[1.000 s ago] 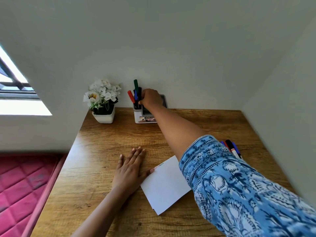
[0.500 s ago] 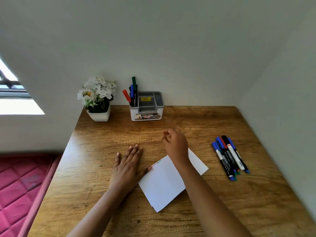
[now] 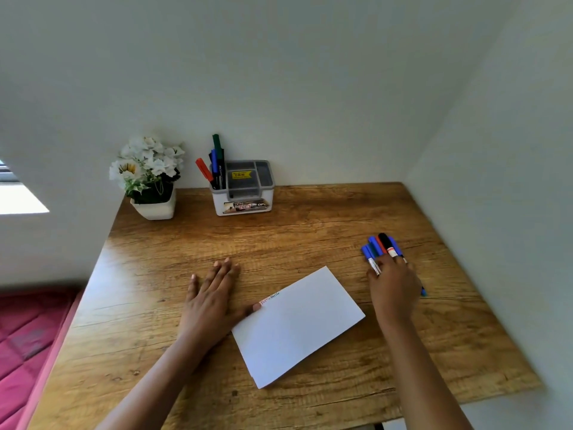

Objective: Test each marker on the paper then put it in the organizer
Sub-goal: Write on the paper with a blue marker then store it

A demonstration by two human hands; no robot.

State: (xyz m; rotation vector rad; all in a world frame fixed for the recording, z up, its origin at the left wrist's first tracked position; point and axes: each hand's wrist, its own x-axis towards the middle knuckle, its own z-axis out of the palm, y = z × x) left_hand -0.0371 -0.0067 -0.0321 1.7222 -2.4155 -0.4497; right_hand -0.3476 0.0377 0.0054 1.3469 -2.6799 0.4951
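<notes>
Markers (image 3: 379, 243), blue, red, black and green, lie bunched side by side on the counter (image 3: 310, 237), to the right of the paper (image 3: 297, 327) and a little beyond it. The right grip (image 3: 393, 290) rests on the near part of this bunch, fingers laid over the barrels. Whether it pinches one I cannot tell. The left grip (image 3: 210, 299) lies flat on the counter left of the paper, fingers straight and close together, thumb tip touching the paper's left corner. Small coloured scribbles (image 3: 269, 298) mark the paper near that corner. Well beyond the paper, against the wall, the organizer (image 3: 245, 197) holds a red marker (image 3: 203, 169), leaning left, and blue and green ones in its left compartment. Beyond the paper and to its left stands a flower pot (image 3: 153, 209).
</notes>
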